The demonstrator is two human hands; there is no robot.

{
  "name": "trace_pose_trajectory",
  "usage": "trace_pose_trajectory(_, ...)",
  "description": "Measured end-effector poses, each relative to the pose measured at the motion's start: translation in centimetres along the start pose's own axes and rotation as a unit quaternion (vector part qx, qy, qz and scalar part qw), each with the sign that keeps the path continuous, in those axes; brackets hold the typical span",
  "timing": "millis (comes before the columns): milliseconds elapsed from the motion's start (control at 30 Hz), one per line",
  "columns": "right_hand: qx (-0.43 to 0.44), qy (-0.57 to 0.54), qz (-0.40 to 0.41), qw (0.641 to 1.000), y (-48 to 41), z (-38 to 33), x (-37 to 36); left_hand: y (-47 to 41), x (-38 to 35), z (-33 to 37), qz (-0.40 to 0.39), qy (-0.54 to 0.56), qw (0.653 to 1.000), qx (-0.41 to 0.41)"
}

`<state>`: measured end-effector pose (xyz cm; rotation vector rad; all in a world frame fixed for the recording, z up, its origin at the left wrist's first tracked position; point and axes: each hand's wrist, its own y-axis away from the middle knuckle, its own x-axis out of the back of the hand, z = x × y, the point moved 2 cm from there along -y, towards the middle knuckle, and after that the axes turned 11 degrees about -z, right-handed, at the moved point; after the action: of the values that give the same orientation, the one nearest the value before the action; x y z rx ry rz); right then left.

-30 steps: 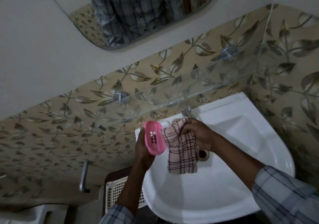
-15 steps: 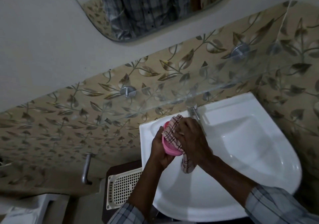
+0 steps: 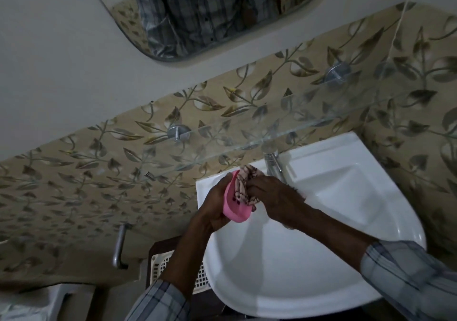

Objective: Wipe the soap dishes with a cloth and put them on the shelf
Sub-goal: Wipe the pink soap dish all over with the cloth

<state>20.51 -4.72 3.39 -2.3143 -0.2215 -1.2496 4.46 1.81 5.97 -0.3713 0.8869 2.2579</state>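
- Pink soap dish [image 3: 235, 203]: held tilted over the back left corner of the white sink [image 3: 321, 259], hollow side facing right, slots visible in its base.
- Left hand [image 3: 215, 208]: grip closed around the dish from behind and below, fingers wrapped on its back.
- Checked cloth [image 3: 246, 186]: bunched and pressed into the upper part of the hollow.
- Right hand [image 3: 274, 197]: grip closed on the cloth, fingertips pushing it into the dish.
- Step in hand, as judged: wiping the inside. It is best done by steadying the dish with the left hand and working the cloth down over the slots and along the rim, then turning to the outer face.
- Tap [image 3: 273, 163]: just behind the right hand; little slack there.
- Glass shelf [image 3: 284, 133]: above the tap on two metal pegs, bare along its visible length; its front edge is hard to see, so the lift should clear it first.
- Open room: basin below and to the right.
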Motion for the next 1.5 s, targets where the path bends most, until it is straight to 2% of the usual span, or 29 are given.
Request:
trace_pose_trajectory(67,0.045,0.013,0.016,0.999,-0.3,-1.3,-1.3,-0.1,0.0,0.3,0.021,0.007,1.000,0.006)
trace_pose_trajectory(167,0.122,0.044,-0.043,0.991,0.7,-1.8,-3.1,-0.1,0.9,-0.2,0.050,0.003,0.998,0.036)
trace_pose_trajectory(267,0.062,0.037,-0.024,0.997,0.4,0.2,-2.7,-0.1,0.5,-0.1,0.039,-0.015,0.999,0.020)
trace_pose_trajectory(333,0.027,0.031,0.026,0.999,0.1,0.4,-2.7,-0.3,0.1,0.2,0.034,-0.029,0.999,0.001)
trace_pose_trajectory(467,0.006,0.023,0.086,0.996,0.3,0.0,-2.9,-0.3,0.5,0.7,0.023,-0.004,0.999,-0.021)
trace_pose_trajectory(633,0.045,0.052,0.094,0.993,0.5,0.0,-2.5,-0.1,0.6,1.7,0.000,-0.010,1.000,-0.028)
trace_pose_trajectory(800,0.122,0.011,0.074,0.990,-1.0,-1.8,-1.6,-0.7,1.0,1.2,0.058,0.002,0.997,-0.043)
trace_pose_trajectory(833,0.107,-0.013,0.069,0.992,-1.2,-2.4,-1.6,-0.9,1.1,1.1,0.071,0.003,0.996,-0.058)
trace_pose_trajectory(900,0.012,-0.104,0.068,0.992,-1.7,-3.4,-1.4,-1.1,0.6,0.9,0.094,-0.010,0.991,-0.091)
trace_pose_trajectory(967,-0.114,-0.255,0.065,0.958,-2.2,-3.7,-0.8,-1.0,0.2,0.4,0.131,-0.055,0.980,-0.137)
trace_pose_trajectory(1000,-0.162,-0.348,0.055,0.922,-2.4,-3.8,-0.5,-0.9,0.0,-0.1,0.155,-0.082,0.972,-0.157)
trace_pose_trajectory(1067,-0.220,-0.550,0.055,0.804,-3.2,-3.6,0.0,-0.7,-0.4,-1.7,0.161,-0.106,0.964,-0.185)
trace_pose_trajectory(1100,-0.247,-0.604,0.075,0.754,-3.5,-3.3,0.3,-0.7,-0.8,-2.6,0.140,-0.089,0.970,-0.176)
trace_pose_trajectory(1133,-0.266,-0.624,0.093,0.729,-3.8,-3.3,0.7,-0.7,-1.1,-3.1,0.130,-0.074,0.974,-0.171)
trace_pose_trajectory(1167,-0.271,-0.608,0.099,0.739,-3.8,-3.3,0.9,-0.7,-1.1,-3.3,0.131,-0.064,0.974,-0.173)
trace_pose_trajectory(1200,-0.262,-0.561,0.087,0.780,-3.6,-3.4,0.9,-0.8,-1.0,-3.2,0.133,-0.064,0.974,-0.170)
trace_pose_trajectory(1267,-0.196,-0.403,0.042,0.893,-2.6,-3.5,0.3,-1.0,-0.3,-2.0,0.145,-0.082,0.972,-0.168)
trace_pose_trajectory(1333,-0.101,-0.282,0.007,0.954,-1.3,-3.2,-0.2,-0.8,0.0,-0.8,0.153,-0.105,0.971,-0.149)
trace_pose_trajectory(1400,0.038,-0.138,-0.006,0.990,-0.3,-2.2,-0.6,-0.7,-0.3,-0.4,0.139,-0.126,0.976,-0.111)
trace_pose_trajectory(1467,0.157,0.009,-0.026,0.987,0.1,-1.2,-1.2,-0.6,-0.5,-0.4,0.138,-0.136,0.979,-0.062)
trace_pose_trajectory(1500,0.180,0.054,-0.037,0.981,0.0,-0.5,-1.4,-0.4,-0.5,0.0,0.142,-0.129,0.981,-0.034)
